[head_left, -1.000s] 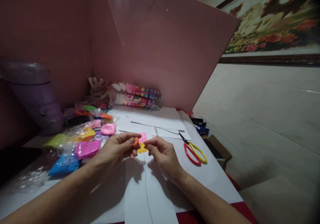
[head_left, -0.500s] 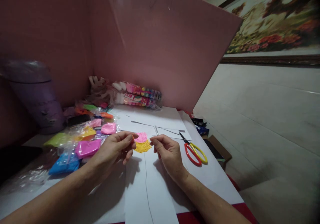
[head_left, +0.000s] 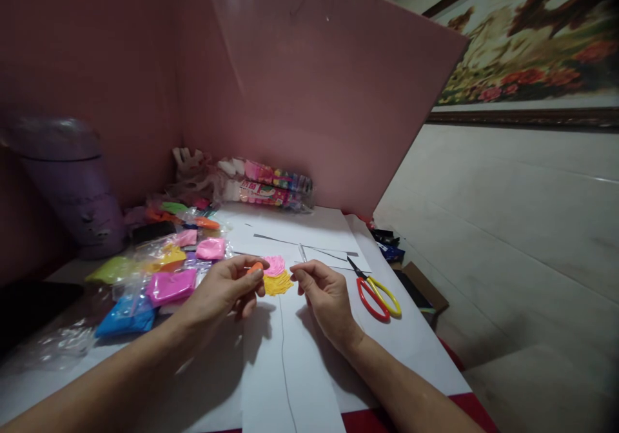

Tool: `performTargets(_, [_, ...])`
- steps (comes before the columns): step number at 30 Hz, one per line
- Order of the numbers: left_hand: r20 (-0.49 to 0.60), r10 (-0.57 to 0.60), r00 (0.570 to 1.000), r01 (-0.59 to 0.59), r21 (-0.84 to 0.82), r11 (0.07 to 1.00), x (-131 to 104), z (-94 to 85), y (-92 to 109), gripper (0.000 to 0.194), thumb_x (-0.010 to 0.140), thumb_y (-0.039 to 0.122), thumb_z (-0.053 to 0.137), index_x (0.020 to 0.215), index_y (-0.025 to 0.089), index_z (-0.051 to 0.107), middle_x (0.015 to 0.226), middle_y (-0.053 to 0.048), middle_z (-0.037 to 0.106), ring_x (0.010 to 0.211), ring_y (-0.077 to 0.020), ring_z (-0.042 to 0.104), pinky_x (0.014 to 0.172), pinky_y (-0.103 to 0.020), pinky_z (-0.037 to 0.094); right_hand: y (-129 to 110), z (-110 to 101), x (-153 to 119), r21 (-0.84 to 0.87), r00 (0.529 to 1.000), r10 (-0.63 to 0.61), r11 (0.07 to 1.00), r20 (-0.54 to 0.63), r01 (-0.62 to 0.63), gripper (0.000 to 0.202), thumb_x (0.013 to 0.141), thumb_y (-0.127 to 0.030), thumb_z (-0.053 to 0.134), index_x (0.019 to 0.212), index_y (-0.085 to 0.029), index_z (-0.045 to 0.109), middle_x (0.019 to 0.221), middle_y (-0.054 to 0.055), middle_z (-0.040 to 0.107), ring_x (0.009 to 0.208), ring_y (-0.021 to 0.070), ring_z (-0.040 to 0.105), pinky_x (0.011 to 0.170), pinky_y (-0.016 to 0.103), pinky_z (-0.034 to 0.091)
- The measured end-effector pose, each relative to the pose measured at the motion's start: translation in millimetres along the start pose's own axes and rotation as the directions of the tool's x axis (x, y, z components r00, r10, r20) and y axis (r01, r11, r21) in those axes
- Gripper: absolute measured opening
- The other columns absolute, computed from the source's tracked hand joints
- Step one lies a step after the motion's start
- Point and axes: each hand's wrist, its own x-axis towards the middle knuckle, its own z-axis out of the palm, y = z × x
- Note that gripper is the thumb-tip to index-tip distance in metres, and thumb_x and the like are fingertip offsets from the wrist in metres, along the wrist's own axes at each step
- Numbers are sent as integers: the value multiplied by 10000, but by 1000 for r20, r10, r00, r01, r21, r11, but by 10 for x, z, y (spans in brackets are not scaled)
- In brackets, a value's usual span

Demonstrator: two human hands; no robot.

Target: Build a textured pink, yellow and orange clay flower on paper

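Note:
Between the thumb and fingers of my left hand [head_left: 236, 284] is a small lump of orange clay [head_left: 256, 268]. My right hand [head_left: 323, 291] is closed in a pinch, and whatever is in its fingertips is too small to make out. Between and beyond the hands, pink clay [head_left: 275, 266] and yellow clay [head_left: 277, 283] lie in textured patches on a white paper strip [head_left: 300, 381]. A dark drawn line runs down the strip from the yellow patch. Both hands are held just above the paper.
Right of my right hand lie scissors [head_left: 381, 296] with red and yellow handles. Bagged clay [head_left: 171, 286] in several colours covers the left side. Further back are a packaged clay set [head_left: 265, 184], a purple tumbler [head_left: 75, 188] and a thin grey stick [head_left: 302, 252].
My left hand has turned slightly, so more of the orange clay shows between its fingers. My right hand has hardly moved.

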Motion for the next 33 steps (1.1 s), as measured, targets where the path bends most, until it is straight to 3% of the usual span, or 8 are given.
performTargets(6, [46, -20, 999, 17, 55, 998, 31, -28, -19, 399, 689, 503, 719, 738, 146, 548, 528, 20, 583, 367, -55, 443, 347, -148, 286, 1, 2, 5, -25, 1000, -26, 999, 0, 26, 116, 838, -261, 610, 819, -179, 688, 725, 17, 633, 569, 100, 498, 501, 220, 389])
performTargets(11, [60, -66, 996, 68, -25, 997, 19, -18, -6, 410, 760, 527, 640, 882, 140, 580, 556, 24, 562, 390, -58, 431, 365, -160, 267, 11, -1, 7, -41, 999, -51, 998, 8, 51, 110, 845, -243, 601, 829, -185, 693, 733, 16, 630, 595, 106, 513, 546, 228, 415])
performTargets(17, [43, -39, 998, 40, -30, 999, -2, 0, -10, 345, 776, 484, 640, 780, 150, 550, 502, 64, 463, 365, -43, 354, 357, -169, 209, 13, -4, -2, -50, 999, -53, 997, 6, 53, 105, 845, -240, 605, 825, -190, 694, 731, 13, 627, 603, 110, 518, 555, 233, 416])
performTargets(24, [39, -22, 999, 24, -43, 999, -1, 15, 16, 254, 782, 331, 624, 924, 127, 571, 591, 15, 579, 401, -74, 428, 371, -185, 301, 17, -8, 11, -64, 998, -69, 996, 11, 69, 109, 848, -241, 600, 835, -186, 693, 734, 15, 630, 605, 116, 525, 577, 244, 424])
performTargets(29, [-24, 28, 999, -30, -75, 997, -2, 7, 46, 374, 777, 358, 660, 1058, 119, 603, 648, 17, 581, 463, -75, 466, 429, -194, 357, 16, -4, 5, -74, 997, -78, 994, 14, 79, 116, 851, -241, 592, 833, -182, 690, 735, 19, 628, 605, 120, 526, 572, 249, 424])
performTargets(33, [-19, 27, 999, -28, -72, 997, 0, -17, 53, 456, 702, 342, 745, 1094, 135, 637, 835, -48, 661, 593, -123, 572, 525, -247, 443, 2, -5, -1, -76, 996, -87, 993, 20, 89, 119, 856, -236, 584, 841, -183, 690, 741, 21, 626, 612, 123, 527, 581, 254, 429])
